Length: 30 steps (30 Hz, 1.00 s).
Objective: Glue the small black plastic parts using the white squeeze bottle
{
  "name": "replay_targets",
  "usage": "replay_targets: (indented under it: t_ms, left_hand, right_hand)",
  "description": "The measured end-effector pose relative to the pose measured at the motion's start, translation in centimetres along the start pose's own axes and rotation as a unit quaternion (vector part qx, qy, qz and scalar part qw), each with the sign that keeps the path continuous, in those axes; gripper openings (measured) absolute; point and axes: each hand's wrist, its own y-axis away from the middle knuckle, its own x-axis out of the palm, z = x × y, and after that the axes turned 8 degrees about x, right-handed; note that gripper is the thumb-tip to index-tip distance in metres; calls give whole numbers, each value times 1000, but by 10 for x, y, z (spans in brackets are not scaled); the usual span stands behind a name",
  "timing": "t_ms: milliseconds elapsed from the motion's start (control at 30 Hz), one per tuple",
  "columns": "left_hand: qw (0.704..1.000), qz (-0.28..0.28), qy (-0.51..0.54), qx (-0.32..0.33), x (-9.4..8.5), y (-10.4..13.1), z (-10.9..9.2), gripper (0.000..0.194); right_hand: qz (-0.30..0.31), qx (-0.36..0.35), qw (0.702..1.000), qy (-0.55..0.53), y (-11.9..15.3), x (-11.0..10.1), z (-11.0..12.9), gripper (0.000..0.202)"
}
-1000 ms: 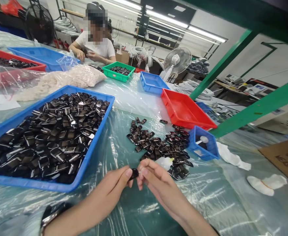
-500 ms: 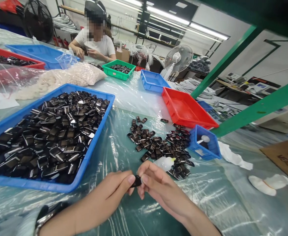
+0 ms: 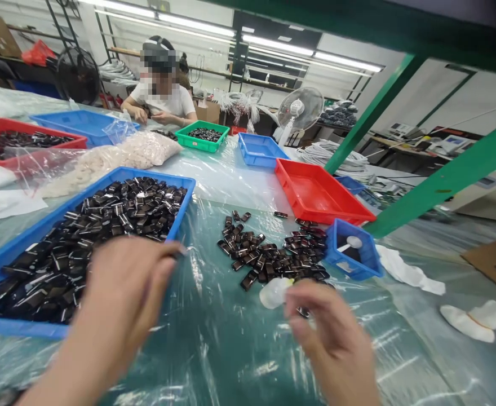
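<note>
My left hand (image 3: 125,287), blurred by motion, is over the right side of the large blue tray (image 3: 186,211) of black pieces. Its fingers are pressed together, and a small dark piece (image 3: 177,254) shows at the fingertips. Curled but with thumb and fingers apart, my right hand (image 3: 336,332) is just right of a small white bottle (image 3: 273,293) with a yellowish tip; I see nothing held in it. Behind the bottle lies a loose pile of black pieces (image 3: 265,256) on the plastic-covered table (image 3: 214,349).
A red tray (image 3: 319,194) and a small blue bin (image 3: 353,254) with a white-handled item are behind the pile. White cloths (image 3: 412,270) lie at right. A bag of pale parts (image 3: 142,149) is beyond the large tray. A green post slants at right; a person sits across.
My hands have parted. The left went left over the tray with the dark piece; the right moved right, beside the bottle, and its fingers opened. The view tilted up slightly.
</note>
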Motion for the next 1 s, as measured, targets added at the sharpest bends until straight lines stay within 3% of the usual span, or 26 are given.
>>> replay_targets:
  t_ms: [67, 100, 133, 233, 333, 433, 567, 667, 800, 933, 1000]
  left_hand:
    - [979, -31, -190, -75, -7, -6, 16, 47]
    - [970, -41, -225, -80, -7, -7, 20, 52]
    - [970, -10, -232, -71, -4, -7, 21, 54]
    - [982, 61, -181, 3, 22, -2, 3, 42]
    - [979, 156, -69, 116, 64, -1, -28, 34]
    - [976, 184, -40, 112, 107, -11, -47, 29]
    - [979, 189, -3, 79, 141, -24, -42, 20]
    - [979, 190, 49, 60, 138, -17, -34, 26]
    - [970, 203, 135, 8, 109, 1, -34, 46]
    - [953, 207, 207, -83, 78, 4, -42, 24]
    - [942, 207, 234, -123, 70, 3, -46, 22]
  right_hand:
    - [-167, -146, 968, 114, 0, -15, -2, 18]
    - [-201, -158, 957, 141, 0, -22, -7, 25]
    - [-205, -137, 957, 154, 0, -27, -13, 34]
    - [-109, -12, 972, 208, 0, -31, -37, 56]
    - [-34, 56, 970, 236, 3, -25, -53, 38]
    - [-13, 72, 968, 239, 6, -20, -57, 22]
    - [-11, 84, 965, 250, 9, -20, -55, 26]
    - [-1, 87, 964, 252, 12, -21, -50, 27]
    - [9, 94, 964, 250, 14, -23, -44, 27]
    - [7, 104, 962, 254, 14, -26, -44, 26]
    - [8, 106, 961, 256, 14, -28, -46, 27]
